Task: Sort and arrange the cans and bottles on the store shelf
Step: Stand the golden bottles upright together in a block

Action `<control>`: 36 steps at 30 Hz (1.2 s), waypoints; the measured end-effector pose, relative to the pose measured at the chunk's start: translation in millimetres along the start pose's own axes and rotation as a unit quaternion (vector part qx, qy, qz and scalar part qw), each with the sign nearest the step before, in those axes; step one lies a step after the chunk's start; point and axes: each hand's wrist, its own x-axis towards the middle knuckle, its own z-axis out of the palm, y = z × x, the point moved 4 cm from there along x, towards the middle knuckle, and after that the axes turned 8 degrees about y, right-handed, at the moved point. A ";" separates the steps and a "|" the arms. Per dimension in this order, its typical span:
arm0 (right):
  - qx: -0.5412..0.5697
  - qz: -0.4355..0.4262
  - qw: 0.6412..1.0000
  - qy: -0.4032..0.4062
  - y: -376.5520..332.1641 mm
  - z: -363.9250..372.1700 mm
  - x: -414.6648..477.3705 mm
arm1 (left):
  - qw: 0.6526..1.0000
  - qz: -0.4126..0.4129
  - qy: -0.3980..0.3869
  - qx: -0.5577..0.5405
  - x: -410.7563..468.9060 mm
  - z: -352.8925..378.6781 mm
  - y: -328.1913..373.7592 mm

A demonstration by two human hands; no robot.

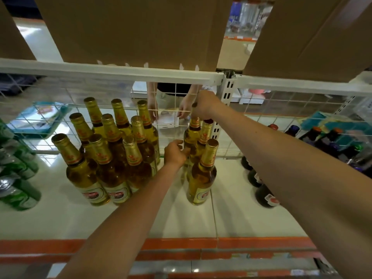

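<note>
Gripping the capped neck of the rear beer bottle [192, 135], the fingers of our right hand [204, 106] are curled closed around its top, with the cap showing just beyond the knuckles. The fingers of our left hand [175, 153] are bent narrow around the shoulder of the same bottle, lower down on its left side. Both forearms extend from the near edge across the white shelf [241, 214].

The held bottle stands upright at the back of a short row of three gold-foil bottles. The middle bottle [205, 130] stands just in front of it and the front bottle [203, 178] is nearest to us. All three stand close together.

To the left, apart from this row, stands a tight cluster of matching bottles [112, 150]. Green cans [18, 190] lie at the far left edge. Dark bottles [263, 194] stand to the right, partly hidden by our right arm.

A wire mesh panel [60, 125] closes the back of the shelf. Another person's hands [184, 109] are visible behind it. Cardboard boxes [130, 31] sit on the level above. An orange rail [181, 243] runs along the front edge.
</note>
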 end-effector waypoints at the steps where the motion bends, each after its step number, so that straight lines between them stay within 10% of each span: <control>1: 0.007 -0.003 1.000 0.007 7.1 9.7 14.3 | 1.000 -0.008 0.007 -0.006 -1.7 -1.5 -2.7; 15: 0.042 -0.027 0.999 0.019 -56.9 17.8 -2.1 | 0.987 0.005 0.145 -0.063 -35.9 -16.0 -29.3; 31: 0.061 -0.049 0.997 -0.016 -51.8 11.2 -7.3 | 0.990 0.017 0.112 -0.082 -43.1 -18.2 -27.0; 36: -0.076 -0.115 0.987 -0.080 -21.8 -18.8 -46.0 | 0.998 0.012 -0.011 -0.053 -63.3 -15.8 -30.6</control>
